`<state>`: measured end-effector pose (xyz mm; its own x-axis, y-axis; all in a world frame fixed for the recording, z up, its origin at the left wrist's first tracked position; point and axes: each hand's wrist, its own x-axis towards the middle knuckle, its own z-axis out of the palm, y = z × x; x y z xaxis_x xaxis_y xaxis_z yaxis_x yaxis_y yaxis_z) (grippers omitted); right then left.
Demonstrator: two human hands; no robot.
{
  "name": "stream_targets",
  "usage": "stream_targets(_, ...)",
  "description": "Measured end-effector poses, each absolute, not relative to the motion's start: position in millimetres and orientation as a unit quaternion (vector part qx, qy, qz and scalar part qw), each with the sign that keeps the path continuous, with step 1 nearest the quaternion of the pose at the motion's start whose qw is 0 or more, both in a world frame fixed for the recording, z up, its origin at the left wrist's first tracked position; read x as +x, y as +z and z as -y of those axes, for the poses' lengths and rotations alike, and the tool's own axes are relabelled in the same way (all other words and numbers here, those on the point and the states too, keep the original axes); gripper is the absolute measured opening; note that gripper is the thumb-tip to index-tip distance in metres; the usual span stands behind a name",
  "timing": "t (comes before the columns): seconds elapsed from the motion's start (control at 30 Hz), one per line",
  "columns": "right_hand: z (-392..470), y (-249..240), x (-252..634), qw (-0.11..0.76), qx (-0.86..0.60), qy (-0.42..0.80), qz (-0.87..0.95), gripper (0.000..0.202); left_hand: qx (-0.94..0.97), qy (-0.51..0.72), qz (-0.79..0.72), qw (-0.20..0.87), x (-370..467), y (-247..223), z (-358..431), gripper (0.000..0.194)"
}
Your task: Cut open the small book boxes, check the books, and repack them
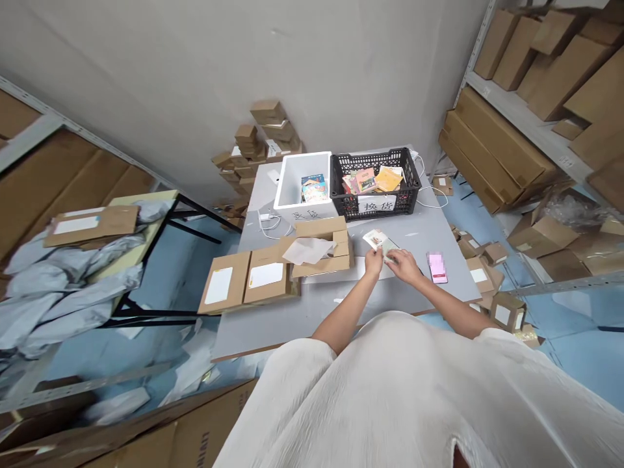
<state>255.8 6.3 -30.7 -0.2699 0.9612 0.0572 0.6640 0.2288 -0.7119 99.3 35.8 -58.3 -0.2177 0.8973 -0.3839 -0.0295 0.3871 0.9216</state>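
Note:
Near the middle of the grey table, my left hand point(374, 261) and my right hand point(403, 265) are close together, both closed on a small pale green packet point(389, 247). A white card with a picture point(374, 238) lies just beyond my left hand, close against the packet. Left of my hands stands an open cardboard box point(322, 265) with a sheet of white paper point(308, 251) over it. A phone with a pink screen point(437, 268) lies to the right of my right hand.
Behind the hands stand a white bin point(305, 188) and a black crate point(375, 185) with colourful packets. Two closed cardboard boxes point(244, 281) sit at the table's left edge. White cables run behind the crate. Shelves with cartons point(502, 149) rise on the right.

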Motion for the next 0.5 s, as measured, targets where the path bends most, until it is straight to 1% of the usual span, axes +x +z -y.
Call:
stream_targets(0.07,-12,-33,263,0.276,-0.556,0.308,0.721,0.033,0.326,0.445,-0.623,0.555,93,-59,-38,0.042)
stream_targets(0.17,-24,-38,276,0.304,-0.626,0.326,0.640,0.045,0.332,0.448,-0.587,0.587,85,-59,-38,0.048)
stream_targets(0.23,-30,-42,284,0.307,-0.657,0.375,0.577,0.048,0.335,0.447,-0.570,0.602,81,-59,-38,0.049)
stream_targets(0.33,-32,-47,290,0.317,-0.635,0.478,0.517,0.037,0.332,0.437,-0.570,0.611,79,-59,-36,0.050)
stream_targets(0.4,-29,-47,290,0.335,-0.614,0.517,0.493,0.029,0.330,0.431,-0.576,0.611,78,-59,-35,0.049)
stream_targets(0.43,-27,-47,289,0.346,-0.606,0.531,0.480,0.028,0.329,0.430,-0.577,0.611,78,-59,-35,0.049)
stream_targets(0.5,-24,-44,287,0.367,-0.589,0.558,0.454,0.032,0.326,0.431,-0.574,0.615,77,-58,-37,0.048)
